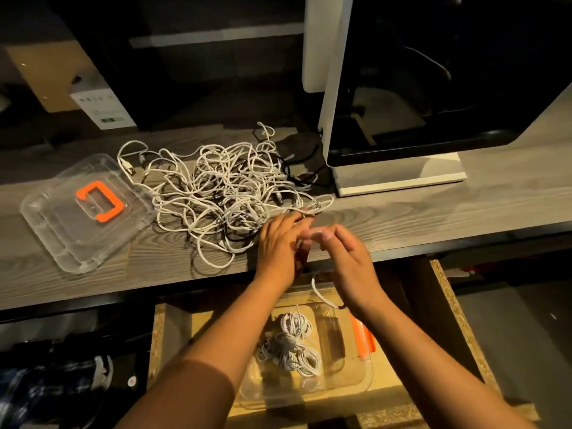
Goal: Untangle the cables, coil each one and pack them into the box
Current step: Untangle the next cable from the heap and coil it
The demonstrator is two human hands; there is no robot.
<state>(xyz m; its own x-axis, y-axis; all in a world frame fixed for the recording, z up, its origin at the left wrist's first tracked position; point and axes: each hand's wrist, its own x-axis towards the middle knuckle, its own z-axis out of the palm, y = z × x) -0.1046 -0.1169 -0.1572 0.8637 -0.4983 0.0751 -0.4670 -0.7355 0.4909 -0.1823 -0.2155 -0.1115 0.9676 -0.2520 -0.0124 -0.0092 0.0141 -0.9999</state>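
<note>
desk point(433, 212): grey wood-grain | on it: cable tangle point(223, 187), clear lid point(62, 218) left, monitor stand point(399, 178) right

Cable tangle point(223, 187) on desk point(402, 212), right hand point(349, 258) pinching a strand point(316, 291), left hand point(278, 246) alongside

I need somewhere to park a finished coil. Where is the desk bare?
Bare desk lies right of the right hand, before the monitor base, and along the near edge between lid and left hand. The tangle crowds the middle.
</note>
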